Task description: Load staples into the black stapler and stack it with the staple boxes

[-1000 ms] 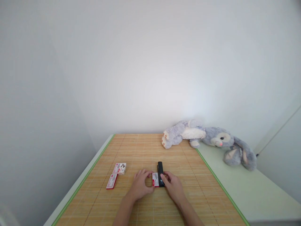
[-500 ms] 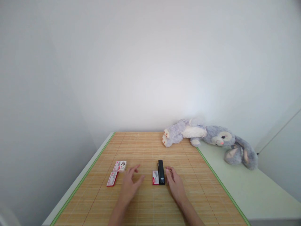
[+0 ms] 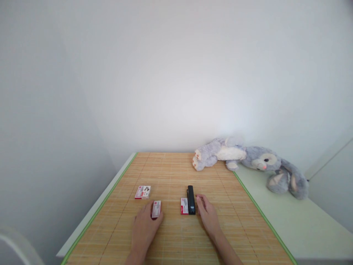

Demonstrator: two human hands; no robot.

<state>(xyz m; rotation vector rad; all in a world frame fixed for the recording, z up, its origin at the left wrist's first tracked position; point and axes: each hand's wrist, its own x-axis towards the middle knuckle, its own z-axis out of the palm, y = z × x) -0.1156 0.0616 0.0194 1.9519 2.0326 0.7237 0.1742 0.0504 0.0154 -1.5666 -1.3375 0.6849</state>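
Note:
My left hand (image 3: 143,230) lies on the bamboo mat (image 3: 176,243), its fingers closed round a small red-and-white staple box (image 3: 156,209) at the fingertips. My right hand (image 3: 209,217) rests flat on the mat with its fingers apart, and the fingertips touch the right side of a black stapler (image 3: 191,199). A second red-and-white staple box (image 3: 184,206) lies against the stapler's left side. A third staple box (image 3: 142,192) lies further left, beyond my left hand.
A grey and white plush rabbit (image 3: 252,162) lies at the far right, partly on the mat and partly on the pale green table top (image 3: 289,221). White walls close off the back and left. The mat has a green border.
My left hand went left from the box beside the stapler and took up the box that lay at the left. My right hand drew back a little from the stapler.

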